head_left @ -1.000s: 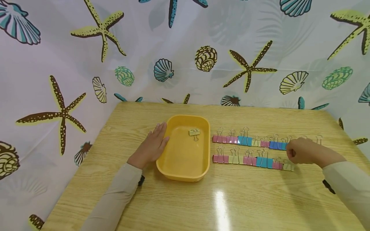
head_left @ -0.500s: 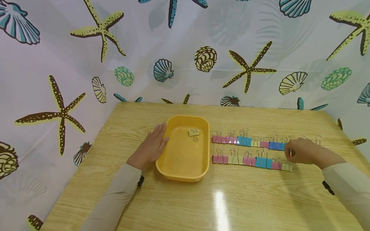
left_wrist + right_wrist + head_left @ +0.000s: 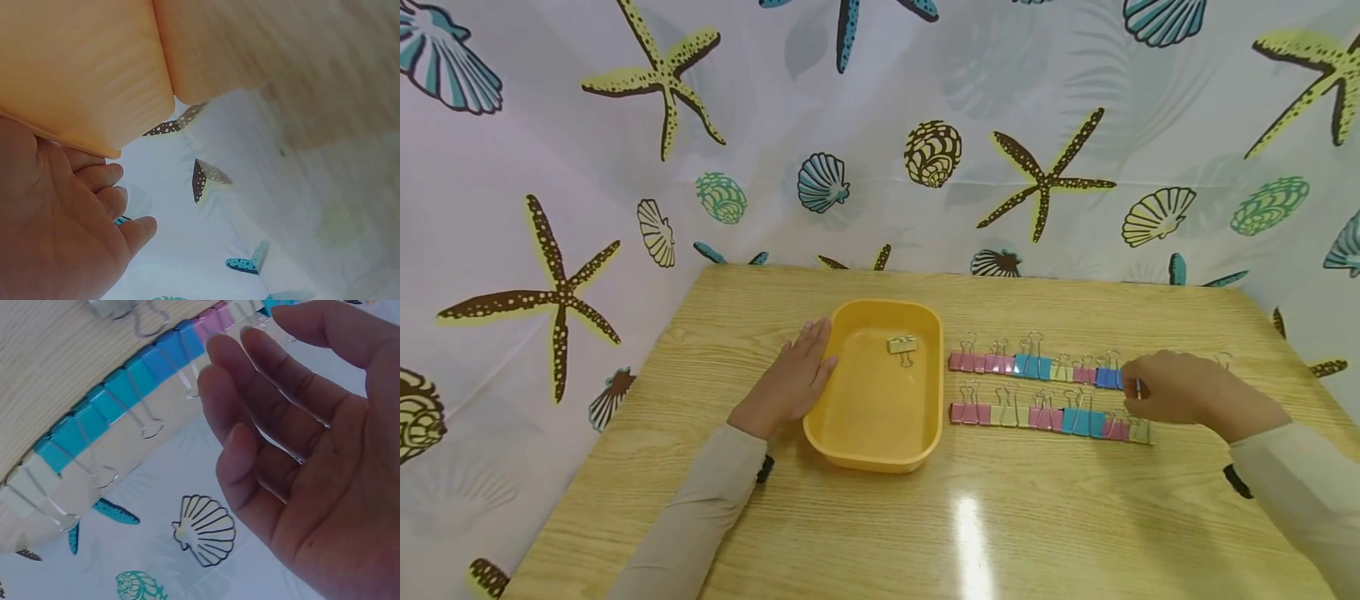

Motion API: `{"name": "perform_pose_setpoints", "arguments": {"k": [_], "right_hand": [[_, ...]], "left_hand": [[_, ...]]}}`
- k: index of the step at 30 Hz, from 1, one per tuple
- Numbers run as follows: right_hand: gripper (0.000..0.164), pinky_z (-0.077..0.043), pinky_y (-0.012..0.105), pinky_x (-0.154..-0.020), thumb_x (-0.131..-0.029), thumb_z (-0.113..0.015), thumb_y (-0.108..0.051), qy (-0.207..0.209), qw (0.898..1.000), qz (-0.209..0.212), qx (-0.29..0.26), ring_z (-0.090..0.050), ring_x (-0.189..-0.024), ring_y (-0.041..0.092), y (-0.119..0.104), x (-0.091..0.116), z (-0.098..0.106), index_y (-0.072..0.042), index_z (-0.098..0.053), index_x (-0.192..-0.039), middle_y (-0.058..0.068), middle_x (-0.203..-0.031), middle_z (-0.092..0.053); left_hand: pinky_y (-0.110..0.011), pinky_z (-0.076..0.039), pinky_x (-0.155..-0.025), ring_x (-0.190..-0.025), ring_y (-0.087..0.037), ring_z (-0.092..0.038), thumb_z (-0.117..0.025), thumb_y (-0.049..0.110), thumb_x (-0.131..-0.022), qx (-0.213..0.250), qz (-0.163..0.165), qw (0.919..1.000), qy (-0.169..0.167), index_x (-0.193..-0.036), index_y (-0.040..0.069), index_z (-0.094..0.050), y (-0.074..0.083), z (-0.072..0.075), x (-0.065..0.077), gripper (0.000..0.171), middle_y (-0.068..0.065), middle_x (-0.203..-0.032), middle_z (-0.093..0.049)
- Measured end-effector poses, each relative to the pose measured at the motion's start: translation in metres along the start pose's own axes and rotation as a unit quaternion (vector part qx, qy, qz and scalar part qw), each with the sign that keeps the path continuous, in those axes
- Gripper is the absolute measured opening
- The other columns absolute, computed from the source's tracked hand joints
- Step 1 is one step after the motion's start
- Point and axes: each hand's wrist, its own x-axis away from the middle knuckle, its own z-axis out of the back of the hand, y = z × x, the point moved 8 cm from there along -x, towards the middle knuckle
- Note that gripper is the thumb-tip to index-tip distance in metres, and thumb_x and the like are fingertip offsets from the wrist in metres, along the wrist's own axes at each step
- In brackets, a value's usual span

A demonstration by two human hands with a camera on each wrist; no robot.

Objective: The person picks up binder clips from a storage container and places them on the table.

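Observation:
My left hand [image 3: 786, 379] rests with straight fingers along the left wall of a yellow plastic tray [image 3: 872, 454]. Inside that tray lies one pale yellow binder clip [image 3: 902, 344]. To the right, two rows of coloured binder clips stretch across the wooden table. My right hand [image 3: 1183, 387] hovers over the right end of the back row, hiding some clips. In the right wrist view its fingers [image 3: 284, 419] are loosely bent, thumb apart, with nothing between them. Teal clips [image 3: 78, 434], a blue clip [image 3: 178, 350] and a pale clip [image 3: 31, 487] line up beside the fingertips.
The front row of clips [image 3: 1082, 422] ends in a pale yellow one, just below the right hand. Wire handles stand up from both rows. A cloth [image 3: 925, 225] printed with shells and starfish hangs behind the table [image 3: 820, 533].
My right hand has moved left along the back row, now covering the teal clips beside the blue one. The left hand and the tray stay where they were.

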Motion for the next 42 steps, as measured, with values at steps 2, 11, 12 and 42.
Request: {"name": "perform_pose_setpoints", "arguments": {"k": [2, 11, 12, 42], "right_hand": [[0.015, -0.035, 0.028, -0.052, -0.085, -0.064, -0.016, 0.018, 1.0, 0.009, 0.005, -0.041, -0.058, 0.01, -0.016, -0.004, 0.01, -0.019, -0.056, -0.072, -0.007, -0.067, -0.05], [0.012, -0.038, 0.027, -0.051, -0.085, -0.067, -0.017, 0.109, 0.988, 0.106, 0.023, -0.044, -0.056, 0.007, -0.111, -0.035, 0.064, -0.02, -0.062, -0.075, -0.011, -0.065, -0.052], [0.012, -0.039, 0.027, -0.051, -0.085, -0.068, -0.016, 0.117, 0.986, 0.115, 0.026, -0.045, -0.056, 0.007, -0.121, -0.039, 0.069, -0.02, -0.063, -0.075, -0.011, -0.066, -0.053], [0.035, -0.027, 0.026, -0.049, -0.088, -0.059, -0.006, 0.039, 0.998, 0.04, 0.036, -0.026, -0.052, 0.012, -0.229, -0.193, 0.075, -0.013, -0.044, -0.058, -0.002, -0.055, -0.031]], "left_hand": [[-0.056, -0.011, -0.116, -0.147, -0.029, -0.003, -0.024, 0.036, -0.106, 0.0, 0.0, 1.0, 0.001, -0.154, 0.004, -0.003, -0.001, 0.0, 0.0, 0.061, -0.011, -0.161, -0.005], [-0.056, -0.009, -0.116, -0.147, -0.031, -0.002, -0.024, 0.036, -0.106, 0.007, 0.015, 0.9999, -0.003, -0.154, 0.004, -0.002, -0.01, 0.004, 0.006, 0.062, -0.012, -0.161, -0.003], [-0.056, -0.008, -0.116, -0.147, -0.031, -0.001, -0.024, 0.035, -0.106, 0.01, 0.014, 0.9998, -0.004, -0.154, 0.004, -0.002, -0.01, 0.004, 0.007, 0.062, -0.012, -0.161, -0.003], [-0.056, -0.012, -0.115, -0.147, -0.031, -0.004, -0.022, 0.036, -0.106, 0.014, -0.01, 0.9998, 0.0, -0.154, 0.002, -0.004, -0.001, 0.003, 0.001, 0.061, -0.015, -0.16, -0.007]]}}
